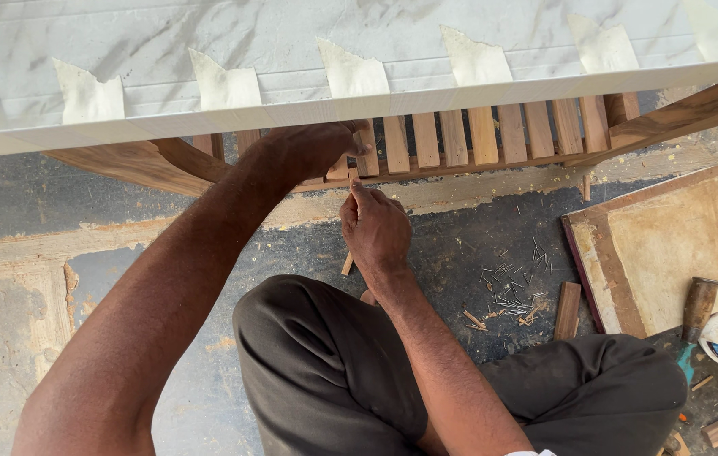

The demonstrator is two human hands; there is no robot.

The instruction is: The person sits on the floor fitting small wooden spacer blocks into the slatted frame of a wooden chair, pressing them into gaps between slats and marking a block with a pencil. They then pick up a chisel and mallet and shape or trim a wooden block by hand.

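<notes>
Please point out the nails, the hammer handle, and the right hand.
nails [511, 291]: head view, middle of the pile.
hammer handle [700, 306]: head view, mid wooden shaft.
right hand [376, 232]: head view, back of the hand.

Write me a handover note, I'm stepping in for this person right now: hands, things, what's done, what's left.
Left hand: on the slat row under the white panel, fingers curled at one slat.
Right hand: pinching a small wooden strip just below that spot.
Nails lie loose on the floor; hammer by the board.
Done: most slats sit in line.
Left: apparently the slat by the hands.
</notes>
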